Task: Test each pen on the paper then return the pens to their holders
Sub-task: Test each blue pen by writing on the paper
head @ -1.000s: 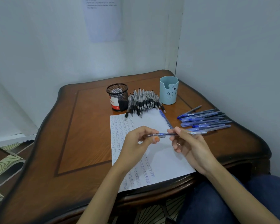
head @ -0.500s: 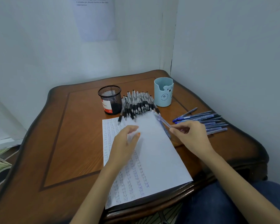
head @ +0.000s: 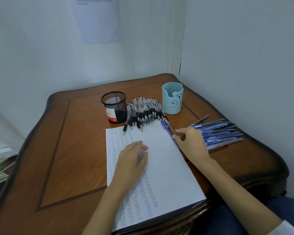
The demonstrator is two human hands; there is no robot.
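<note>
Blue pen (head: 170,128) is sitting low at the right edge of the paper (head: 168,167), right hand (head: 192,143) pinching it. Left hand (head: 131,160) (gripping the pen a second ago) is resting on the page, fingers loosely curled.

The left hand (head: 131,160) and the right hand (head: 192,141) are left bare. The left forearm (head: 109,206) is uncovered as far as the lower edge of the view. The right forearm (head: 236,187) is uncovered along most of its length. Near the bottom right corner it is met by the edge of a pale grey sleeve (head: 287,228), of which only a small piece is seen. An orange tint is carried by the left thumbnail (head: 146,152). The legs are covered by dark blue trousers (head: 227,221), seen below the right forearm; the kind of cloth cannot be told for certain.
</note>
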